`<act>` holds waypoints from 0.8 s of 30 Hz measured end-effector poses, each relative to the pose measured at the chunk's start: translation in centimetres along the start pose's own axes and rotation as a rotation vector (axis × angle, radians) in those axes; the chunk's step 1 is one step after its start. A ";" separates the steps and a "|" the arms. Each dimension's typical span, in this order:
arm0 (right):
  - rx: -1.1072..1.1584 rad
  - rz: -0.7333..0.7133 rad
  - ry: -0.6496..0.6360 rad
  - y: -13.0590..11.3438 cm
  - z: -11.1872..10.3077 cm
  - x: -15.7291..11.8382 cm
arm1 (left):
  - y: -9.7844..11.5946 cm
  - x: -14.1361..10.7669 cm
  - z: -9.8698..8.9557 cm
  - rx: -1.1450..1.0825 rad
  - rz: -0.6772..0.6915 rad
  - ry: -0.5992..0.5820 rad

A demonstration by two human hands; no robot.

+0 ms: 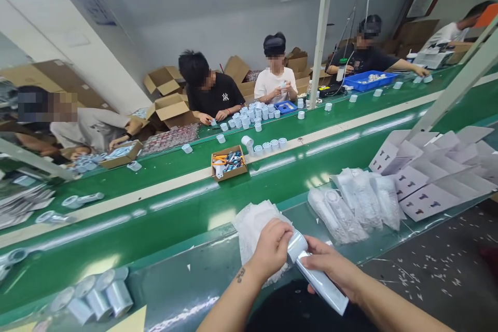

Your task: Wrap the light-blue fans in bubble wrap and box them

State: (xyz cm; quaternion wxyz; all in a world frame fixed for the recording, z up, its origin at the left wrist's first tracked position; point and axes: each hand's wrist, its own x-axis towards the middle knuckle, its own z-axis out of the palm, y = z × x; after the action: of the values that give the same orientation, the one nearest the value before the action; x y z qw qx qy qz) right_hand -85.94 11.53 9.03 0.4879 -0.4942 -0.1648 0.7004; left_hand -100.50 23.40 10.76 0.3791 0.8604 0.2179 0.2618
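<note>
A pale blue hair dryer (322,282), with a short round barrel and a flat handle, is held low over the front of the workbench. My left hand (272,246) is closed on the barrel's left end, fingertips pressed to its rim. Wrapped around the spot where barrel and handle meet is my right hand (330,267); the handle sticks out below it toward me. Beneath and beyond my left hand lie thin white plastic bags (251,220), partly covered by that hand and forearm.
Bagged hair dryers (338,212) lie to the right, beside open printed boxes (420,192). Pale blue dryer parts (107,295) stand front left. Across the green conveyor (187,199) sits a small carton (229,174) of tools. Several people work along the far side among blue cups (254,111).
</note>
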 end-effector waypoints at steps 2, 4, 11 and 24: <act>-0.043 -0.016 0.031 -0.2 0.3 -0.1 | 0.0 0.1 -0.1 -0.006 -0.011 -0.045; -0.085 -0.054 0.082 -0.2 0.5 -0.2 | -0.1 0.0 -0.3 -0.023 -0.088 -0.023; 0.002 -0.044 0.121 -0.5 -0.1 -0.7 | -1.0 -1.6 -1.8 0.189 0.246 -0.017; 0.150 -0.022 0.343 0.8 -1.2 -0.6 | 4.1 0.0 4.2 -0.321 -0.406 -0.138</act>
State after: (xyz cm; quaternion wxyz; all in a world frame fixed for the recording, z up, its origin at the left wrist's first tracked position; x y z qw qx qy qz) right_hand -85.35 10.31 8.22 0.5520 -0.5669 -0.0321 0.6107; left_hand -97.18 18.63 11.52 0.5694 0.7438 0.3152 0.1522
